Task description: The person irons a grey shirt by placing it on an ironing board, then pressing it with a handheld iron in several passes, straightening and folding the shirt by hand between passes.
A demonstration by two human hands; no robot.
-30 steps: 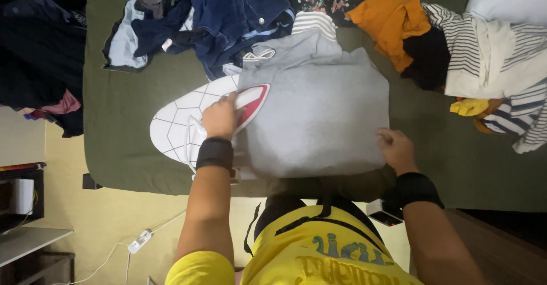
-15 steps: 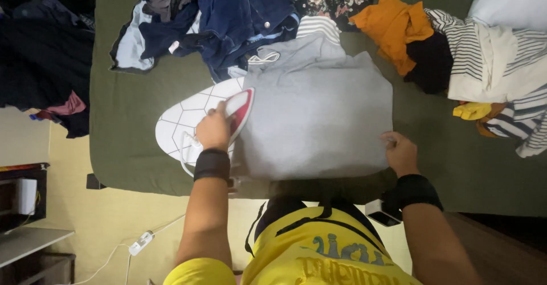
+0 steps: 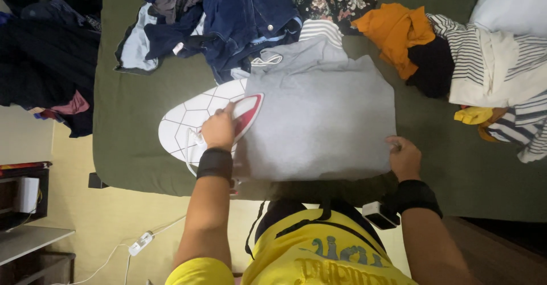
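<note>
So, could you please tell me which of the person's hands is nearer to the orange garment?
Right. The right hand rests at the grey hoodie's near right corner, below the orange garment. The left hand is farther off, on the iron at the hoodie's left edge.

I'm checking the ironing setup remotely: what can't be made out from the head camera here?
- Red-and-white iron: mostly covered by the left hand.
- White patterned ironing board: its right part lies under the grey hooded sweatshirt.
- Sweatshirt's near hem: in shadow at the bed edge beside the right hand.
- White pillow: cut off by the frame's corner.
</note>
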